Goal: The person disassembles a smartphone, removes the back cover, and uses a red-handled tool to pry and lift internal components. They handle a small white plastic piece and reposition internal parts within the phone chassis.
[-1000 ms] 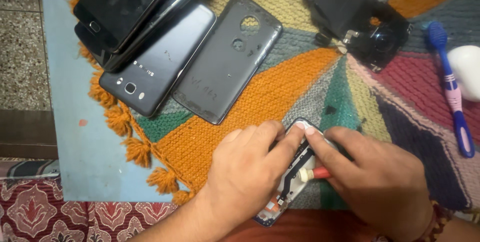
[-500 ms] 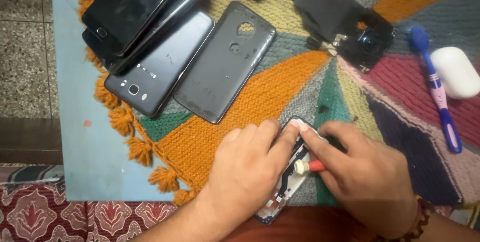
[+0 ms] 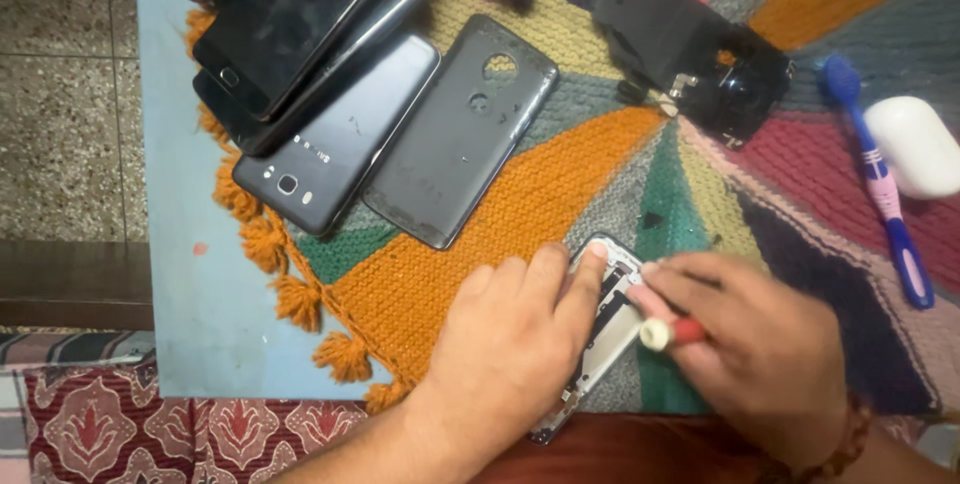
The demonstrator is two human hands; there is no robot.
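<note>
Pressing down on an opened phone chassis [image 3: 606, 316], the person's left hand [image 3: 510, 344] lies flat over its left edge, fingers curled loosely, fingertips [image 3: 592, 256] reaching its top corner. The chassis rests on the multicoloured knitted mat [image 3: 500, 234], at the near edge of the pale blue table [image 3: 185, 274]. The right hand [image 3: 755, 344] has its fingers closed around a small red-handled screwdriver [image 3: 670, 332], its white cap facing the camera and its tip hidden among the chassis parts. To work such a fastener well, the tool seems best kept upright with steady downward pressure while the other hand stops the frame sliding. Farther up lie a grey back cover [image 3: 462, 130], stacked dark phones [image 3: 320, 94], a black frame piece [image 3: 700, 54], a blue toothbrush [image 3: 880, 179] and a white case [image 3: 915, 147].
</note>
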